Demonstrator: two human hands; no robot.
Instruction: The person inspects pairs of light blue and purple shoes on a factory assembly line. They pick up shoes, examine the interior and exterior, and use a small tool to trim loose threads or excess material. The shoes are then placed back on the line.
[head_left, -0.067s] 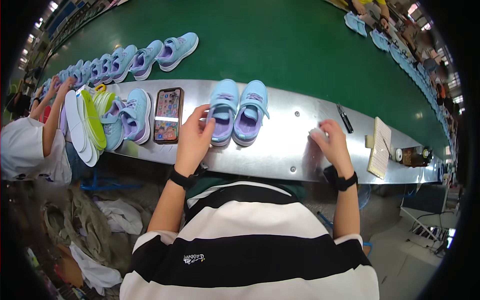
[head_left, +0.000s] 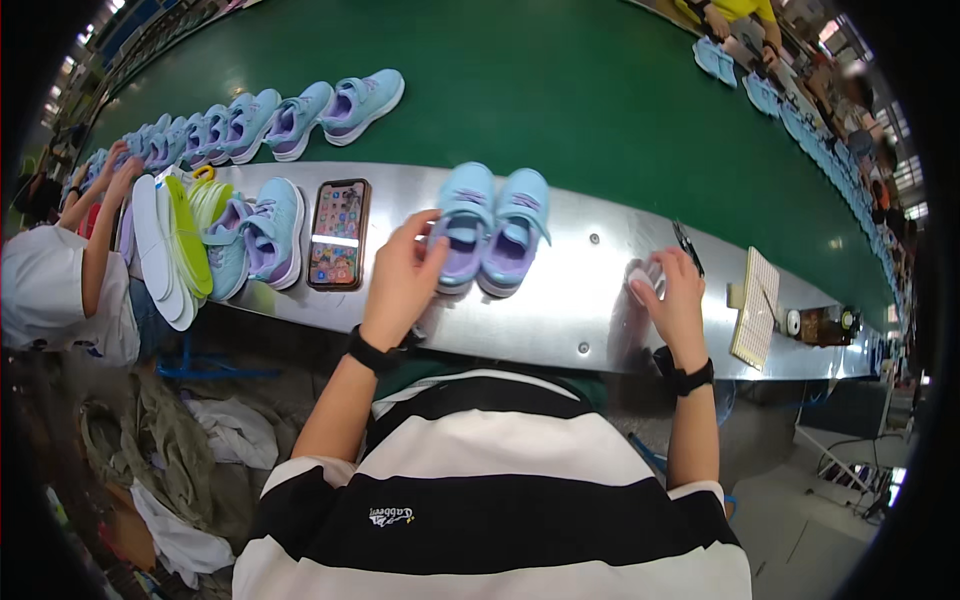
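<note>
Two light blue sneakers with lilac linings stand side by side on the metal ledge in front of me, toes pointing away. My left hand [head_left: 402,278] is at the outer side of the left sneaker [head_left: 466,215], its thumb and fingers closed on the edge by the collar. Against that shoe's inner side rests the right sneaker [head_left: 517,225], which neither hand holds. Farther right, my right hand [head_left: 672,298] hovers over the ledge, thumb and fingers pinched around a small whitish, see-through thing too unclear to name.
On the ledge lie a phone [head_left: 338,235], another pair of sneakers [head_left: 272,235], white and green insoles [head_left: 150,235], black snips [head_left: 688,245], a notepad [head_left: 757,305] and a jar [head_left: 828,325]. Sneakers line the green belt [head_left: 520,70]. A co-worker [head_left: 65,285] works at left.
Both sneakers have slid a little to the right together with my left hand. My right hand has dropped slightly toward me, still pinching the small whitish thing.
</note>
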